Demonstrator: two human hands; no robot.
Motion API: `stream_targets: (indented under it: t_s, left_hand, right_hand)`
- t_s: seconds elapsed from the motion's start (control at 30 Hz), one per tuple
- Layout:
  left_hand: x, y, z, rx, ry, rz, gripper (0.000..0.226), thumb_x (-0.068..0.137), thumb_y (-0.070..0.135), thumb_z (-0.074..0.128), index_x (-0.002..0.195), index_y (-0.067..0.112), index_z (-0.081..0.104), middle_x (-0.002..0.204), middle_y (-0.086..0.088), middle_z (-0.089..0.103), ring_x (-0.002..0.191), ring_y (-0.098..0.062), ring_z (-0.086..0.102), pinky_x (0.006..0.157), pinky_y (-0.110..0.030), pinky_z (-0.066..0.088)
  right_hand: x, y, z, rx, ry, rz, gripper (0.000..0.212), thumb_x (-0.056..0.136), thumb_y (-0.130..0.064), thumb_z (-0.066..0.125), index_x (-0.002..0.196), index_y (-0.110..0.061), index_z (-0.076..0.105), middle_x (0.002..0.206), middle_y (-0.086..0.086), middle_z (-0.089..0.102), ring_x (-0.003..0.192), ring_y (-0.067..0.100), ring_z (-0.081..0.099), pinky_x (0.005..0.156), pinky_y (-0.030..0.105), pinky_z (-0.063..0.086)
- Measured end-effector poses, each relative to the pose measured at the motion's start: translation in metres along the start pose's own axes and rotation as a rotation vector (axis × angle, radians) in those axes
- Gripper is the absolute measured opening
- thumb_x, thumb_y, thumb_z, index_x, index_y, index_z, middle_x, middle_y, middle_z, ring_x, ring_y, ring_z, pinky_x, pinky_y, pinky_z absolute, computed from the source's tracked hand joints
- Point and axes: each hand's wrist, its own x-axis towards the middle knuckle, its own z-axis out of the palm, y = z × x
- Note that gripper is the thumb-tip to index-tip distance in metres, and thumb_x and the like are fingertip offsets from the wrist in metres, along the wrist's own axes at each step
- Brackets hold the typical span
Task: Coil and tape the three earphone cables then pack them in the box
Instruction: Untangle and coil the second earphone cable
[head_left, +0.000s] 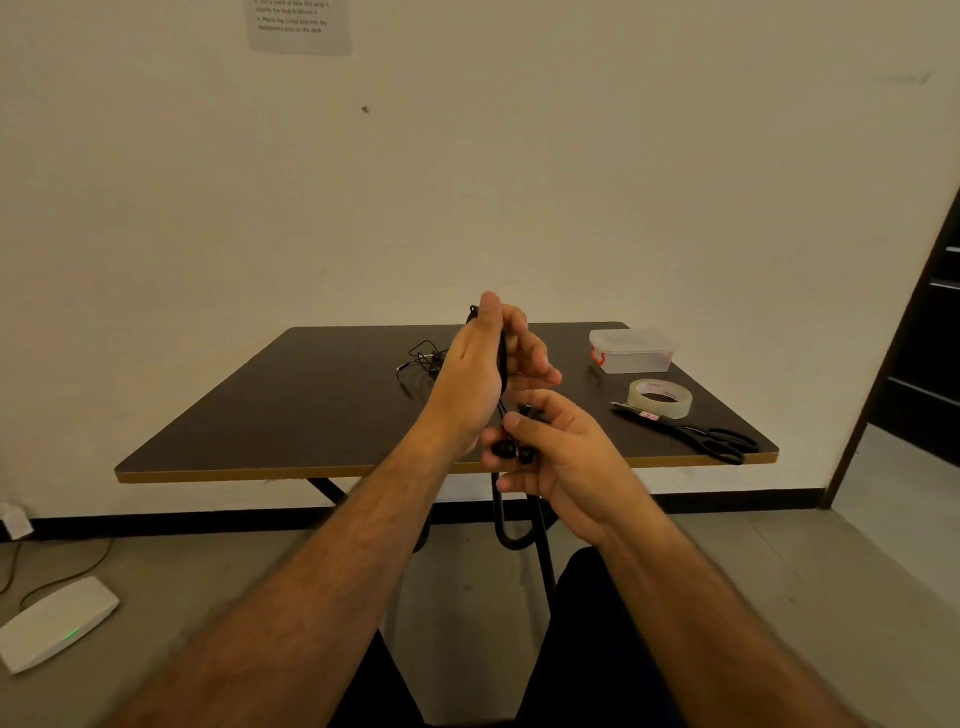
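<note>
Earphone cable (502, 364): black, held up in the air over the near half of the worktop (270, 410), strung between a seated person's two hands.
Long axis: close to upright, running from the raised left hand (480, 374) down to the right hand (558, 457) just below it.
Left hand fingers: curled loosely around the upper run of cable, thumb pointing up, a short black end showing above the thumb.
Right hand fingers: pinched narrow on the two earbuds (511, 451) at the cable's lower end.
Nearer hand: the right sits directly under the left, so the next turn of the coil looks set to go upward around the left hand.
Waiting cables: a loose black tangle (421, 364) lies on the worktop just behind the left hand; how many cables it holds cannot be told.
Tape roll (660, 397): flat on the worktop to the right, well apart from the hands.
Scissors (691, 431): black, lying just beside the roll, handles near the front edge.
Box (631, 351): clear plastic with its lid on and a red clasp, at the far right corner.
In the way: nothing lies between the hands and the tape, though both hands are occupied.
Stage: apparently early, with no taped coil in sight.
</note>
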Motion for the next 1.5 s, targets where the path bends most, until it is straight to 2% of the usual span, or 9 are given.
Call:
stream_targets:
  t_s: [0.27, 0.47, 0.67, 0.8, 0.9, 1.13, 1.2, 1.3, 1.5]
  left_hand:
    - [0.000, -0.012, -0.009, -0.068, 0.041, -0.055, 0.050, 0.104, 0.049, 0.022, 0.084, 0.015, 0.051, 0.070, -0.003, 0.061, 0.074, -0.022, 0.062, 0.082, -0.042, 0.049]
    - [-0.009, -0.021, -0.009, -0.195, 0.087, -0.150, 0.053, 0.101, 0.053, 0.025, 0.087, 0.013, 0.056, 0.086, -0.009, 0.069, 0.100, -0.030, 0.067, 0.097, -0.045, 0.051]
    - [-0.017, -0.025, -0.010, -0.378, 0.117, -0.284, 0.043, 0.088, 0.054, 0.047, 0.098, 0.014, 0.057, 0.096, -0.008, 0.071, 0.104, -0.027, 0.069, 0.084, -0.039, 0.059]
    - [-0.018, -0.025, -0.006, -0.327, 0.122, -0.276, 0.006, 0.099, 0.015, 0.050, 0.098, 0.014, 0.056, 0.098, -0.006, 0.071, 0.092, -0.022, 0.069, 0.069, -0.031, 0.058]
    - [-0.021, -0.024, -0.004, -0.323, 0.130, -0.275, 0.020, 0.099, 0.002, 0.040, 0.102, 0.013, 0.056, 0.099, -0.008, 0.072, 0.080, -0.020, 0.070, 0.056, -0.025, 0.055]
    - [-0.019, -0.024, -0.003, -0.271, 0.108, -0.301, 0.017, 0.102, 0.018, 0.042, 0.104, 0.015, 0.058, 0.116, -0.013, 0.070, 0.121, -0.043, 0.058, 0.085, -0.048, 0.050]
    - [-0.019, -0.022, -0.001, -0.228, 0.120, -0.299, 0.021, 0.102, 0.030, 0.046, 0.098, 0.016, 0.062, 0.109, -0.009, 0.073, 0.111, -0.038, 0.064, 0.092, -0.054, 0.048]
    - [-0.019, -0.020, 0.001, -0.146, 0.197, -0.285, 0.033, 0.100, 0.040, 0.050, 0.083, 0.014, 0.062, 0.084, -0.002, 0.073, 0.083, -0.019, 0.071, 0.075, -0.039, 0.056]
    - [-0.014, -0.023, -0.003, -0.077, 0.273, -0.323, 0.047, 0.101, 0.045, 0.046, 0.064, 0.016, 0.049, 0.060, 0.001, 0.057, 0.055, -0.012, 0.052, 0.066, -0.033, 0.047]
  right_hand:
    - [-0.009, -0.014, 0.010, 0.034, 0.066, -0.054, 0.011, 0.103, -0.017, 0.046, 0.110, -0.010, 0.048, 0.083, 0.010, 0.074, 0.067, 0.024, 0.070, 0.055, 0.031, 0.057]
    - [-0.008, -0.020, 0.014, 0.066, 0.048, -0.078, 0.024, 0.104, -0.018, 0.037, 0.121, -0.004, 0.048, 0.092, 0.021, 0.071, 0.073, 0.028, 0.070, 0.056, 0.033, 0.056]
    - [-0.006, -0.021, 0.013, -0.115, 0.098, -0.065, 0.021, 0.099, -0.005, 0.051, 0.118, -0.012, 0.047, 0.093, 0.017, 0.075, 0.075, 0.026, 0.072, 0.058, 0.032, 0.059]
    - [-0.003, -0.015, 0.014, -0.274, 0.161, -0.117, 0.014, 0.099, -0.011, 0.055, 0.112, -0.014, 0.052, 0.083, 0.010, 0.075, 0.071, 0.026, 0.073, 0.057, 0.032, 0.059]
    - [-0.001, -0.010, 0.015, -0.412, 0.218, -0.164, 0.012, 0.097, -0.014, 0.060, 0.108, -0.015, 0.056, 0.076, 0.008, 0.074, 0.066, 0.028, 0.073, 0.056, 0.035, 0.060]
    - [0.005, -0.006, 0.013, -0.730, 0.302, -0.298, 0.009, 0.094, -0.022, 0.065, 0.102, -0.018, 0.067, 0.066, -0.004, 0.071, 0.058, 0.008, 0.069, 0.055, 0.026, 0.058]
    - [0.006, -0.004, 0.010, -0.844, 0.338, -0.366, 0.007, 0.092, -0.028, 0.067, 0.097, -0.023, 0.068, 0.065, -0.010, 0.067, 0.060, 0.004, 0.066, 0.060, 0.026, 0.058]
    - [0.006, -0.002, 0.010, -1.024, 0.332, -0.458, 0.012, 0.095, -0.028, 0.062, 0.098, -0.022, 0.072, 0.073, -0.010, 0.069, 0.066, 0.003, 0.065, 0.071, 0.024, 0.057]
    - [0.002, -0.002, 0.012, -1.319, 0.290, -0.485, 0.024, 0.100, -0.035, 0.051, 0.114, -0.026, 0.069, 0.090, -0.007, 0.073, 0.077, 0.006, 0.066, 0.078, 0.027, 0.056]
